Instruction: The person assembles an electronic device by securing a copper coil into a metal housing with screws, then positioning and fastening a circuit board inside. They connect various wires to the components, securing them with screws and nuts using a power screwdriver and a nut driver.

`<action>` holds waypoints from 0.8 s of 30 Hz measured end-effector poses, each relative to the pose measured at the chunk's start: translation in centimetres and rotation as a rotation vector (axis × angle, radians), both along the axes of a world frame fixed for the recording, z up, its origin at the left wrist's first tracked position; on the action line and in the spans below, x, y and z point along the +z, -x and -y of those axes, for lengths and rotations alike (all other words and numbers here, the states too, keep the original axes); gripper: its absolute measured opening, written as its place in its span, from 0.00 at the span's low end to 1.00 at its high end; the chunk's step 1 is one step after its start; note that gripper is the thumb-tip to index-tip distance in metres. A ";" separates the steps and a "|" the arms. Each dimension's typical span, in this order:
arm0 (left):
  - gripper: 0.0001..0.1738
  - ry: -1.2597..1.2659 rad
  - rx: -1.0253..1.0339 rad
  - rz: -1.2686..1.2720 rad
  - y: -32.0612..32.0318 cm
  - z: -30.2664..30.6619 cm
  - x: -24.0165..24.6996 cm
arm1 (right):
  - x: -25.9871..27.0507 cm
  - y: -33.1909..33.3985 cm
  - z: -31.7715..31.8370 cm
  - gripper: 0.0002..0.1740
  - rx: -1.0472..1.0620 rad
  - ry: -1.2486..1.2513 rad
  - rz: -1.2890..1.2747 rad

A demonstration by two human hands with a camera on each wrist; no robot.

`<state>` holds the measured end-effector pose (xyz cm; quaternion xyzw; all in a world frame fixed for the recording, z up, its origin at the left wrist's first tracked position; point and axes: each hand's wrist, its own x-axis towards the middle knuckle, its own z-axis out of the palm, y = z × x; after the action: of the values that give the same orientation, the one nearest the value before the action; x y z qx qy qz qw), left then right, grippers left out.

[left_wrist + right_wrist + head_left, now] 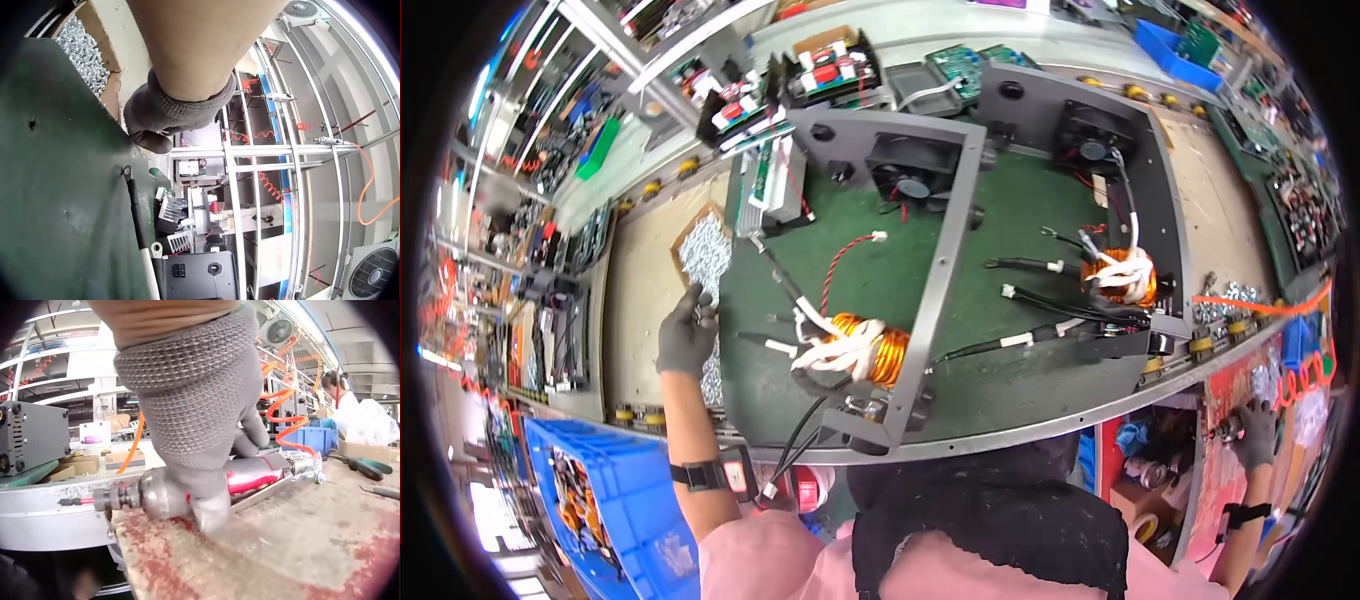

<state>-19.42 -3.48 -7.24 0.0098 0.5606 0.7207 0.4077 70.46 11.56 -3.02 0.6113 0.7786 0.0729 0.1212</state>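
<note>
My gloved left hand [686, 335] [152, 120] hovers at the edge of a cardboard box of silver screws [703, 255] [82, 47], left of the green mat [870, 275]. Its fingers are curled and seem to pinch a small screw. My gloved right hand [1256, 432] [206, 456] grips a silver and red pneumatic screwdriver [187, 487] lying on a worn red-stained side bench [281, 550], low at my right. A grey metal chassis [940, 270] with a fan, a copper coil [870, 350] and loose black cables sits on the mat between the hands.
A second grey chassis [1145, 200] with its own coil lies to the right. A blue crate [600, 500] of coils stands low left. An orange coiled air hose [284, 415] runs to the tool. A green-handled screwdriver [365, 467] lies on the bench; another person [344, 394] stands beyond.
</note>
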 end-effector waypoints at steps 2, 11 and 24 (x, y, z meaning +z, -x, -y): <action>0.23 -0.005 0.014 -0.046 -0.9 -0.1 1.5 | 1.6 2.7 -0.5 0.17 0.169 0.009 0.030; 0.29 0.309 -0.489 -1.178 -18.2 -0.3 16.5 | 3.5 24.4 2.5 0.42 0.406 0.178 -0.692; 0.19 -0.070 -0.588 -2.017 -23.2 -2.5 12.7 | 1.6 38.1 1.5 0.27 0.350 0.345 -0.726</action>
<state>3.76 -1.01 5.49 0.7528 0.5950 0.2670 -0.0895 32.37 10.10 -1.46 0.4270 0.8634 -0.2583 -0.0742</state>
